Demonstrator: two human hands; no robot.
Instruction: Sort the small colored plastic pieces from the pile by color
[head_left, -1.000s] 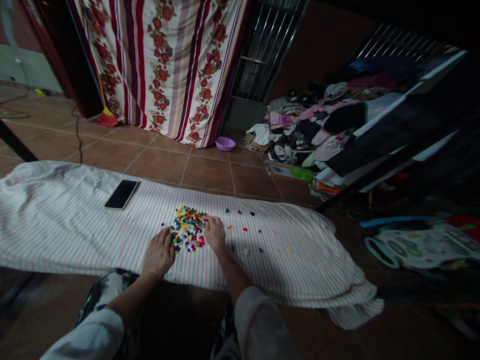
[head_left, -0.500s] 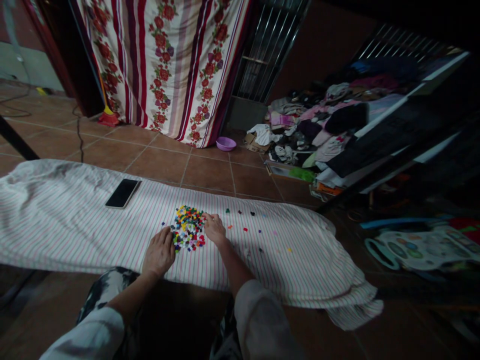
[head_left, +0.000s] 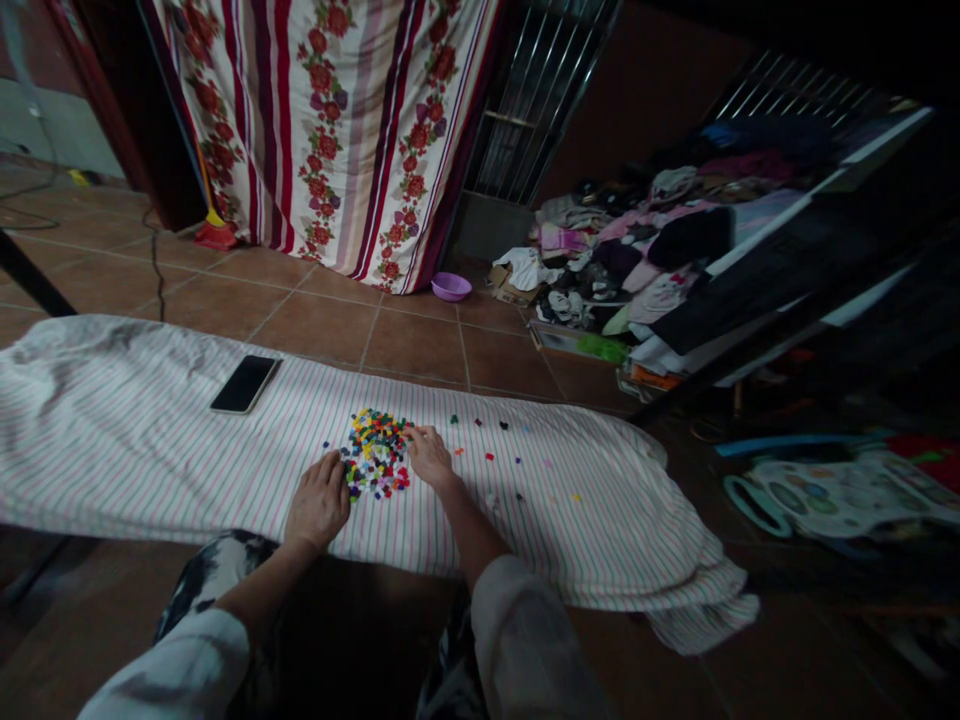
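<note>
A heap of small colourful pieces (head_left: 376,452), like tiny bricks or beads, lies on the striped cloth between my hands. My left hand (head_left: 321,498) rests flat at the heap's left edge, fingers stretched out and holding nothing. On the other side, my right hand (head_left: 430,456) reaches into the heap's right edge with its fingers bent and drawn together. Whatever its fingertips pinch, if anything, is too small to make out. Right of that hand, several single pieces lie spread apart in loose rows, among them a red piece (head_left: 490,457) and a yellow piece (head_left: 577,497).
The striped cloth (head_left: 150,450) covers a long, narrow surface. A phone (head_left: 246,384) lies on it at left. Beyond, a purple basin (head_left: 451,287) stands on the tiled floor by a flowered curtain (head_left: 322,130). Piled clothes (head_left: 637,240) fill the back right.
Both hands keep almost the same place at the heap, with only slight movement in the right fingers. The whole view has shifted very slightly.
</note>
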